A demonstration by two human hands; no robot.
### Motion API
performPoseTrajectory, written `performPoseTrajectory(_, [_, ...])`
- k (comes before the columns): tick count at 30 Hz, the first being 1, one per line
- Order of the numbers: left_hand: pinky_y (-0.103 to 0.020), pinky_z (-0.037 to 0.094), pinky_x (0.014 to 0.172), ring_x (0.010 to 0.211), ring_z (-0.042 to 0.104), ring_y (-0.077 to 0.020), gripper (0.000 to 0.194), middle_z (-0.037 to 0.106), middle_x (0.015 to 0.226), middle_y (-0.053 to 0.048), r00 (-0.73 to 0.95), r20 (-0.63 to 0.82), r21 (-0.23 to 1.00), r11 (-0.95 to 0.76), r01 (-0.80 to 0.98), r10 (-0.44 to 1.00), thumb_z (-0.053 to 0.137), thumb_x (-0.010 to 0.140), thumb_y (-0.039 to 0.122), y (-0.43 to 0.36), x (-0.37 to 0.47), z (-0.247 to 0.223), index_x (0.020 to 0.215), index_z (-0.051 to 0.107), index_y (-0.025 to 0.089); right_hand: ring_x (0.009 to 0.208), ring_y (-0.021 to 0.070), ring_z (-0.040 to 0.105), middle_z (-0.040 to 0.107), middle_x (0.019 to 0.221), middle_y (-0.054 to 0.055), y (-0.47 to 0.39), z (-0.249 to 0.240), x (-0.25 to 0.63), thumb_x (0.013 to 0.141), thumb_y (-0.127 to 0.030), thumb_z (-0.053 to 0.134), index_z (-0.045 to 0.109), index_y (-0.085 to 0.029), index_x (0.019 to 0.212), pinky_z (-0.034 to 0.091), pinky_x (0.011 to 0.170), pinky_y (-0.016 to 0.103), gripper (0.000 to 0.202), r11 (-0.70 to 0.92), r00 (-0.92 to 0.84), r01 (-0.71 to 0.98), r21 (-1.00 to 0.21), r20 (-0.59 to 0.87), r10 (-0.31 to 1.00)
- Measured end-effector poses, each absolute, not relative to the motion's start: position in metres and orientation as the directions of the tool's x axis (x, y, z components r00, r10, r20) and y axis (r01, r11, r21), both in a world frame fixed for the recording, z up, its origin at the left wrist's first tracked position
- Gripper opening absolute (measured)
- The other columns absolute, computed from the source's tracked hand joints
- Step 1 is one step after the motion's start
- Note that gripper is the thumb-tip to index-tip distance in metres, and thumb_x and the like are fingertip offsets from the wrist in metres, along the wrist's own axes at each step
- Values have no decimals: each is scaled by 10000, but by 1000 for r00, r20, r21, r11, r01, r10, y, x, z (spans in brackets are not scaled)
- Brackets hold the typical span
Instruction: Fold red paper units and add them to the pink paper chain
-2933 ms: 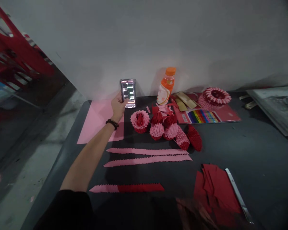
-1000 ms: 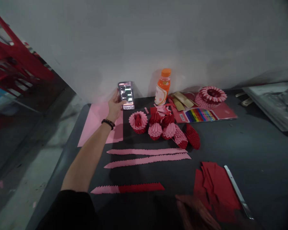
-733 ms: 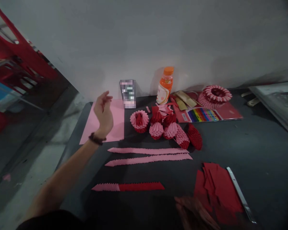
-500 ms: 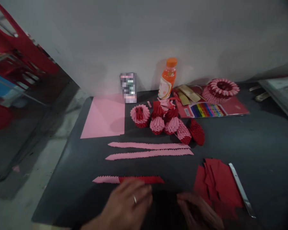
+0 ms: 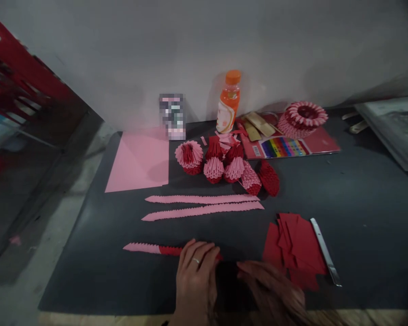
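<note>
My left hand (image 5: 197,267), with a ring on one finger, rests over the right part of a pink and red folded-paper strip (image 5: 143,247), its fingers pressed together. A bit of red shows past its fingertips. My right hand (image 5: 275,283) is just to the right, blurred, with its fingers drawn together; what they hold, if anything, cannot be made out. Beside it lies a stack of red paper pieces (image 5: 299,244), with a silver blade-like tool (image 5: 326,252) along its right edge. Two pink folded strips (image 5: 200,199) stretch across the table above my hands.
Pink sheets (image 5: 139,158) lie at the back left, near a blurred-out phone (image 5: 172,117). An orange bottle (image 5: 229,102), several pink and red paper pieces (image 5: 213,165), a red packet (image 5: 321,140) and a round paper piece (image 5: 302,118) line the wall side.
My left hand has shifted right along the pink and red strip, covering more of its red part. The whole view has shifted slightly.
</note>
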State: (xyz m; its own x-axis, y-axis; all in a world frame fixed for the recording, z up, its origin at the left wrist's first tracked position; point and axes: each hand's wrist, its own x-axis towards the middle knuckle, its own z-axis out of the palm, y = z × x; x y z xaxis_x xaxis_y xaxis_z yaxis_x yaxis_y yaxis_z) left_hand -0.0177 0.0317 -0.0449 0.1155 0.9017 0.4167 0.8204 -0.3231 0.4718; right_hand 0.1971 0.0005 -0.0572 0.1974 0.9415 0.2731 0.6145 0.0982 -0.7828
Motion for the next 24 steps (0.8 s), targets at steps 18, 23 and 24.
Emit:
performPoseTrajectory(18, [-711,892,747,828,1000,-438,936,1058,1093,-23,180,405,566,-400,720,897,665,1099,99,20,-39,-51,1835,589,673,732,174,946,962,854,-34,16,-54,161,1074,-358,682,967,-422,893,701,699,231,344,43,198,568,-822,187,962])
performPoseTrajectory(23, [-703,893,719,808,997,-447,998,1059,1087,0,181,414,565,-407,718,892,657,1087,109,20,-38,-52,1884,496,688,705,225,925,927,811,-39,19,-47,156,1014,-230,698,906,-396,874,791,698,291,301,61,212,568,-821,218,953])
performPoseTrajectory(24, [-706,893,722,812,998,-453,1002,1059,1091,1,177,411,569,-403,717,894,659,1082,119,19,-37,-53,1886,489,692,704,232,923,927,813,-42,19,-47,156,1010,-223,705,898,-391,870,795,690,303,292,65,209,572,-818,221,953])
